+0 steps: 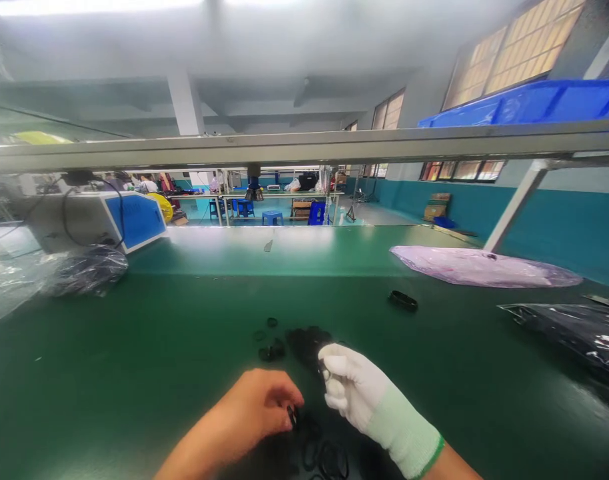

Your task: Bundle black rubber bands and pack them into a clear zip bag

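My bare left hand (262, 407) is curled over the green table, its fingertips pinching a small black ring (291, 417). My right hand (349, 387) wears a white glove with a green cuff and is closed on a small black part (323, 371) at its fingertips. The two hands sit close together above a scatter of black rubber rings (324, 457) near the table's front edge. More small black rings and parts (272, 350) lie just beyond the hands, beside a dark pile (307, 341). A larger black ring (403, 301) rests farther back on the right.
A blue and white machine (134, 219) stands at the back left with a black plastic bag (87, 270) in front of it. A pink plastic bag (484, 267) and a dark bag (574, 330) lie at the right. A metal shelf rail (304, 145) runs overhead with a blue bin (534, 103).
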Motion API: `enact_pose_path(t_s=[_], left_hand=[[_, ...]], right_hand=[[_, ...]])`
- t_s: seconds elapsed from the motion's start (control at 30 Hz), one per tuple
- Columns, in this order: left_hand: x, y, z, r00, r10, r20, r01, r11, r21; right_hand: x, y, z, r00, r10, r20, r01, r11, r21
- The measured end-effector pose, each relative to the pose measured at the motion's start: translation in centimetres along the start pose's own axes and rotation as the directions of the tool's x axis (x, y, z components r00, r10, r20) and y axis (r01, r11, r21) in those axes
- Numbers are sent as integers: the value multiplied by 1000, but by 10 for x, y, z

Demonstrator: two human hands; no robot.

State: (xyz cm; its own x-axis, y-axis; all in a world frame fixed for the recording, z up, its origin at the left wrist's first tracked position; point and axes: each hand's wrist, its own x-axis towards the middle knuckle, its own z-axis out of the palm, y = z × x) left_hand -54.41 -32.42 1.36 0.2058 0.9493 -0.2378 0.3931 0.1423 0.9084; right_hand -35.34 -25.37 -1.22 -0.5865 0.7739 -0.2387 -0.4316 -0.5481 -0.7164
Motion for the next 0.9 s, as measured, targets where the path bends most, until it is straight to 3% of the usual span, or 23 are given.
enact_pose_path(t_s=[0.07, 0.13, 0.23, 0.37, 0.5, 0.6, 0.7, 0.77, 0.83, 0.9], left_hand=[[-1, -1, 5, 998, 35, -47, -28, 989, 143], [2, 1, 12, 986, 68, -154, -48, 990, 135], [11, 5, 23, 965, 35, -261, -47, 998, -38], [20, 3, 29, 960, -68, -272, -7, 964, -265], [20, 1, 26, 961, -75, -267, -61, 882, -468], [19, 3, 21, 934, -88, -347, -103, 862, -496], [17, 5, 14, 906, -91, -413, -136, 861, -490], [14, 4, 10, 927, -76, -367, -99, 895, -436], [8, 3, 6, 971, -36, -237, -24, 969, -247], [1, 3, 5, 992, -13, -127, 18, 999, 42]], right_hand=[[0, 3, 2, 999, -13, 31, 15, 999, -47], [-2, 5, 5, 997, -50, 63, 59, 986, -157], [-6, 9, 11, 991, -78, 109, 110, 939, -327], [-9, 11, 19, 982, -92, 163, 136, 950, -281], [-8, 11, 21, 990, -115, 83, 133, 956, -262], [-5, 11, 18, 991, -133, -20, 121, 949, -291], [-3, 10, 12, 989, -141, -51, 122, 954, -274], [-3, 8, 9, 989, -139, -46, 123, 959, -256], [-2, 7, 8, 990, -132, -49, 115, 960, -254], [-1, 5, 9, 989, -130, -75, 105, 957, -271]])
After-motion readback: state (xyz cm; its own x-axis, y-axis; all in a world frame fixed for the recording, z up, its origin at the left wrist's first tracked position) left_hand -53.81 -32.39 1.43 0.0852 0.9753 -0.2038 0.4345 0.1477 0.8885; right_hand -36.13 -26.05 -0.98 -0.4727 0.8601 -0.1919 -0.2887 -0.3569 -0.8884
